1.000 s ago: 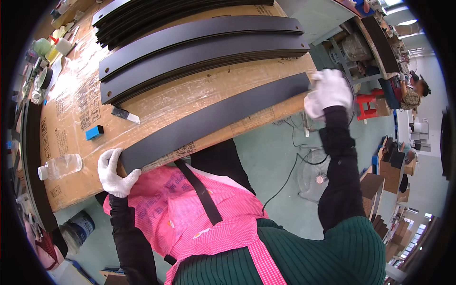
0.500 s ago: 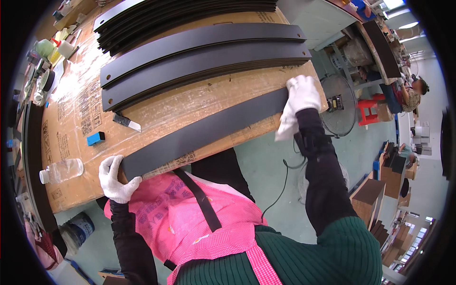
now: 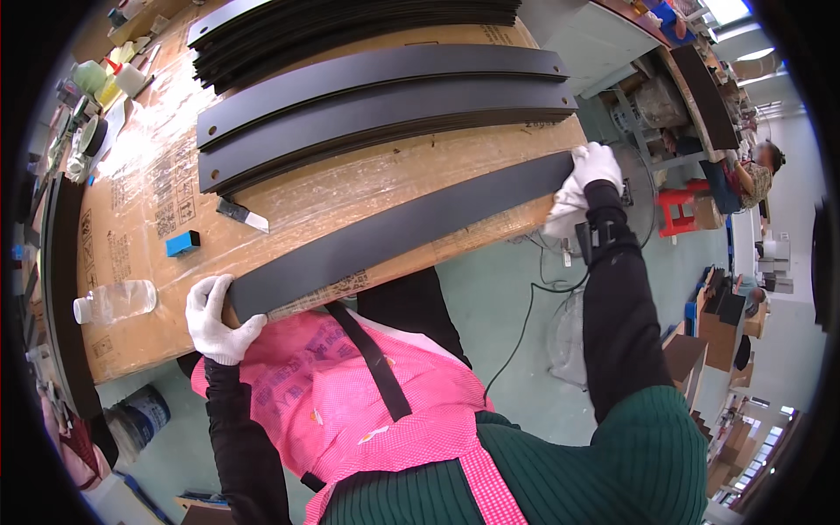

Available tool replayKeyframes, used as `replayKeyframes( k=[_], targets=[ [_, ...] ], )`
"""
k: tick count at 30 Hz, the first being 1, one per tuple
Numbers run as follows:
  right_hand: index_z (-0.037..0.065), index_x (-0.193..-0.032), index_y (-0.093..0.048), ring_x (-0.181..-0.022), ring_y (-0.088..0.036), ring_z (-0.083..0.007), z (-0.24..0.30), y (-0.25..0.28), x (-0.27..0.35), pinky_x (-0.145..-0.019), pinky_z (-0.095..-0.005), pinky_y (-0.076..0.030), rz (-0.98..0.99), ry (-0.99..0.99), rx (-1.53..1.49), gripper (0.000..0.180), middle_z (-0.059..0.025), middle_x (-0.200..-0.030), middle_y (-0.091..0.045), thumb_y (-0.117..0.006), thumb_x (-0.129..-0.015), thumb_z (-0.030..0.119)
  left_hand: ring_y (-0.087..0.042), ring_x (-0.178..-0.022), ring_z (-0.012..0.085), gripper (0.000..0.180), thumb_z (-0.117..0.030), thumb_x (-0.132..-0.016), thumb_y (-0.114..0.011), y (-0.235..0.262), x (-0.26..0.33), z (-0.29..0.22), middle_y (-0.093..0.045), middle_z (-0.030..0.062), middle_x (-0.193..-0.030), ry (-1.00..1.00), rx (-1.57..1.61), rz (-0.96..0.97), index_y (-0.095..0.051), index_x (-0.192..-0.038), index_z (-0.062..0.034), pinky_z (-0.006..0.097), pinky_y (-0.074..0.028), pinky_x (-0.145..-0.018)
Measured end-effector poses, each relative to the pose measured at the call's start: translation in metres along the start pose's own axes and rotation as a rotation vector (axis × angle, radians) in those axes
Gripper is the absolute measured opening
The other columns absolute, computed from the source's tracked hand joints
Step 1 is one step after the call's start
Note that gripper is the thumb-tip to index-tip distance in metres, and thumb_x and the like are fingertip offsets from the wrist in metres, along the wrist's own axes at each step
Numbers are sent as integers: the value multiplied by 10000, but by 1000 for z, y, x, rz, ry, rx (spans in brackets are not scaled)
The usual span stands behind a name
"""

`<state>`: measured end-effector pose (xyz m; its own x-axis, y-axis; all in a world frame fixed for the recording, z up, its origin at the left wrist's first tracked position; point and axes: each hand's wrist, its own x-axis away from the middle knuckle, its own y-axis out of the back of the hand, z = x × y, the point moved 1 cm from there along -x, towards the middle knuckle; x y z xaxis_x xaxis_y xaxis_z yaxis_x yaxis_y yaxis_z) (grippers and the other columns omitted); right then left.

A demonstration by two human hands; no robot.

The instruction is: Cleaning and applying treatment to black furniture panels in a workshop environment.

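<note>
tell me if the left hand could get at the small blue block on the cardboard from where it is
Probably yes. The left hand grips the near end of the long black strip, and the blue block lies just beyond it on bare cardboard with nothing between. It would have to release the strip first.

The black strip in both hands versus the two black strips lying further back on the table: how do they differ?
The held strip lies along the table's near edge, gripped at its ends by the left hand and right hand. The two far strips lie untouched, side by side, with visible holes near their ends. All are long, flat and black.
</note>
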<state>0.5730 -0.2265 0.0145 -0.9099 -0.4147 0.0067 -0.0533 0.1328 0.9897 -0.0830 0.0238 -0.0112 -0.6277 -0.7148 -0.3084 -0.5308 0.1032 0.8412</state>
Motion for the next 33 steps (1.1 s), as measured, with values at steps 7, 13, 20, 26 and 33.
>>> replayKeyframes(
  k=[7, 13, 20, 26, 33],
  targets=[
    [116, -1121, -706, -1226, -628, -315, 9, 41, 11, -1034, -448, -553, -23, 200, 132, 223, -111, -1198, -695, -604, -993, 266, -641, -1155, 363, 736, -309, -557, -894, 3, -2, -4, -680, 137, -1198, 2, -1, 4, -731, -1231, -63, 485, -515, -1034],
    [116, -1025, -777, -1038, -774, -333, 166, 42, 143, -861, -443, -668, 192, 522, 185, 158, -144, -1120, -716, -683, -901, 88, -642, -1154, 361, 727, -288, -551, -895, 4, -2, -3, -675, 140, -1196, 7, -26, 20, -733, -1224, -63, 481, -520, -1026],
    [146, -960, -744, -967, -739, -297, 188, 50, 171, -880, -392, -645, 183, 1020, 25, 580, -130, -1029, -704, -975, -547, 481, -641, -1150, 359, 720, -274, -557, -892, 4, 0, 0, -671, 142, -1199, 17, 3, 19, -729, -1225, -62, 480, -523, -1023],
    [159, -1169, -702, -1225, -638, -294, 67, 2, 60, -1026, -422, -554, 49, 479, 323, 304, -100, -1235, -642, -730, -915, 322, -644, -1145, 361, 719, -277, -559, -893, 1, -6, -5, -678, 141, -1189, 2, -4, 14, -729, -1223, -58, 480, -525, -1018],
    [137, -1135, -702, -1139, -700, -357, 99, 40, 87, -1004, -438, -565, 93, 361, -99, 247, -169, -1204, -666, -627, -993, 325, -648, -1139, 363, 713, -269, -561, -894, 2, -4, -4, -680, 142, -1189, 1, -9, 6, -730, -1223, -59, 479, -528, -1019]
  ],
)
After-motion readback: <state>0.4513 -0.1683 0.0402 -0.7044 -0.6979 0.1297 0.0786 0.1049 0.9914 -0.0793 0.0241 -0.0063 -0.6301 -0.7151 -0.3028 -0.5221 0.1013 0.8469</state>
